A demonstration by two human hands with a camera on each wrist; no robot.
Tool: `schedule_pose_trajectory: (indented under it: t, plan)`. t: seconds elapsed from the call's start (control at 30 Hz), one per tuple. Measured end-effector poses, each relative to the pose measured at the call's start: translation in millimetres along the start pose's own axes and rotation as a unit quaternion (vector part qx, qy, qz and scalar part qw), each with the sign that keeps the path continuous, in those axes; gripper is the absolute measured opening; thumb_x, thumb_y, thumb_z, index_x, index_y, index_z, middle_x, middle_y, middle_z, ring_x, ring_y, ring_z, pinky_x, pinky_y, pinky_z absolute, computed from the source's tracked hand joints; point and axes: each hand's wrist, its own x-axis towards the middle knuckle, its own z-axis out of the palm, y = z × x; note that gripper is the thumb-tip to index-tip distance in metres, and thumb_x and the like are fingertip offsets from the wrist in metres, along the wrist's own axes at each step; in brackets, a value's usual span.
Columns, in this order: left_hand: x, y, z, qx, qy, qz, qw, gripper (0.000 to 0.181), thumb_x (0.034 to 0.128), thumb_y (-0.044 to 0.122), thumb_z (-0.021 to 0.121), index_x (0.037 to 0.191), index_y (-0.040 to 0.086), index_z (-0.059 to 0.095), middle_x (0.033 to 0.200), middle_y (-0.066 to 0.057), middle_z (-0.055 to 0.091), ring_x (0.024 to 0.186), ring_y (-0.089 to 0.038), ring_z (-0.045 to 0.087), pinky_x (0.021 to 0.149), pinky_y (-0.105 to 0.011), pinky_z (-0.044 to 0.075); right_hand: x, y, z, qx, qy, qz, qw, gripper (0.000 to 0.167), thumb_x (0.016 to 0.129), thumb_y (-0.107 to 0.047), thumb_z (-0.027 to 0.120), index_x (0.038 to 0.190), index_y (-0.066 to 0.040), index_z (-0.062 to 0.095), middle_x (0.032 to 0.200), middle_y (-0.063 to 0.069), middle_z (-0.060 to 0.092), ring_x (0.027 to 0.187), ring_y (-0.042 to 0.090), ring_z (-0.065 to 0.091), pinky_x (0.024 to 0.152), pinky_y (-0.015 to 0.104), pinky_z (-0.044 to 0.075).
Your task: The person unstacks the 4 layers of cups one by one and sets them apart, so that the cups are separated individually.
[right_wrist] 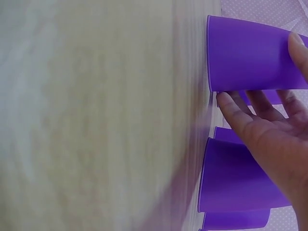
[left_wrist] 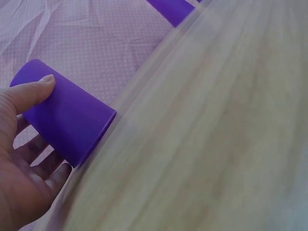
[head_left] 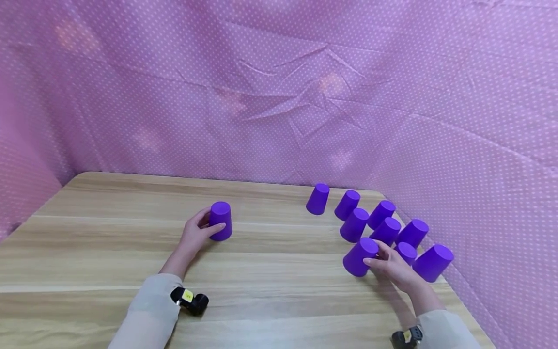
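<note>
Left of the table's middle, my left hand (head_left: 193, 237) holds an upside-down purple cup (head_left: 221, 213) by its side. The left wrist view shows that thumb across the near side of the cup (left_wrist: 72, 115), the fingers round its other side, and its rim at the tabletop. At the right, my right hand (head_left: 395, 268) grips another inverted purple cup (head_left: 357, 259), the nearest to me in its row. In the right wrist view, the thumb lies on this cup (right_wrist: 250, 53) and the fingers reach behind it. A further cup (head_left: 407, 252) is partly hidden behind the right hand.
Several more upside-down purple cups stand in a slanting group at the right, from the far cup (head_left: 318, 198) to the near-right cup (head_left: 433, 263). Pink dotted cloth (head_left: 279, 121) hangs behind and beside the wooden table (head_left: 270, 295). Each wrist wears a small black camera (head_left: 192, 299).
</note>
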Motion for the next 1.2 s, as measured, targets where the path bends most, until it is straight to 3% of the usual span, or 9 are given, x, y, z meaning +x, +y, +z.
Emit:
schedule_pose_trajectory:
  t: [0.37, 0.5, 0.9, 1.2]
  plan:
    - [7.2, 8.6, 10.7, -0.026, -0.019, 0.018, 0.9993, 0.07, 0.0735, 0.024, 0.069, 0.131, 0.005, 0.033, 0.126, -0.021, 0.038, 0.115, -0.032, 0.035, 0.096, -0.041, 0.03, 0.6, 0.9, 0.1, -0.004, 0.007, 0.018, 0.9998, 0.058, 0.079, -0.009, 0.061, 0.127, 0.002, 0.03, 0.115, 0.012, 0.047, 0.095, 0.008, 0.049, 0.08, 0.024, 0.043]
    - [8.5, 13.8, 19.6, -0.036, -0.028, 0.026, 0.9986, 0.067, 0.0741, 0.02, 0.068, 0.131, 0.005, 0.035, 0.125, -0.021, 0.039, 0.114, -0.032, 0.036, 0.095, -0.042, 0.03, 1.8, 1.9, -0.4, -0.005, 0.009, 0.02, 0.9997, 0.058, 0.079, -0.009, 0.061, 0.127, 0.002, 0.03, 0.116, 0.014, 0.046, 0.095, 0.009, 0.049, 0.081, 0.025, 0.042]
    - [15.6, 31.9, 48.7, -0.037, -0.054, 0.028, 0.9974, 0.065, 0.0729, 0.023, 0.069, 0.129, 0.009, 0.039, 0.123, -0.017, 0.043, 0.111, -0.03, 0.04, 0.093, -0.041, 0.033, 2.2, 4.3, -0.2, 0.021, 0.001, 0.001, 0.9998, 0.053, 0.079, -0.007, 0.061, 0.123, 0.002, 0.034, 0.105, 0.004, 0.052, 0.091, 0.01, 0.05, 0.078, 0.024, 0.044]
    - [27.5, 56.1, 75.9, -0.033, -0.071, 0.042, 0.9961, 0.063, 0.0726, 0.019, 0.07, 0.128, 0.01, 0.041, 0.122, -0.016, 0.045, 0.11, -0.029, 0.041, 0.092, -0.041, 0.034, 1.3, 2.6, 0.6, 0.025, 0.007, 0.009, 0.9996, 0.054, 0.078, -0.008, 0.062, 0.124, 0.001, 0.034, 0.105, 0.006, 0.051, 0.091, 0.01, 0.05, 0.078, 0.025, 0.044]
